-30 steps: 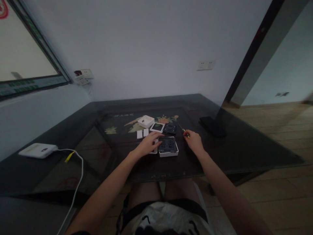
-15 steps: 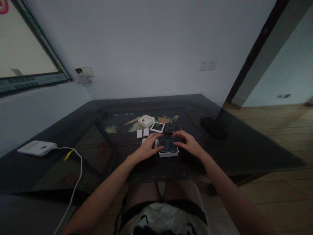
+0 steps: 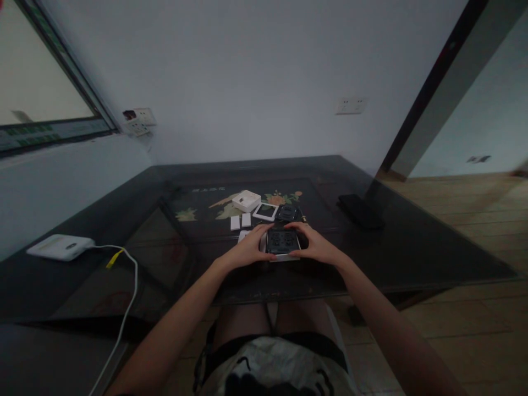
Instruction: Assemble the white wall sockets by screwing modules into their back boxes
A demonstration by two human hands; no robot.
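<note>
Near the table's front edge sits what looks like a wall switch, a shallow white housing (image 3: 284, 257) with a black inner plate (image 3: 282, 240) in it. My left hand (image 3: 252, 245) grips its left side, thumb at the front corner. The right side is held by my right hand (image 3: 315, 245), with the thumb at the near edge and the index finger along the far one. Just beyond are a white frame (image 3: 266, 212), a second black plate (image 3: 287, 213) and two small white covers (image 3: 246, 220). A white piece (image 3: 243, 235) is partly hidden behind my left hand.
A white box-like part (image 3: 246, 201) stands farther back on the dark table (image 3: 412, 258). A black flat object (image 3: 361, 212) lies to the right. On the left is a white device (image 3: 61, 247) whose white cable (image 3: 134, 291) hangs over the front edge.
Both hands have closed in around the white housing. My right hand has shifted left onto its side, and its thumb now lies at the near edge. The black plate looks more level.
</note>
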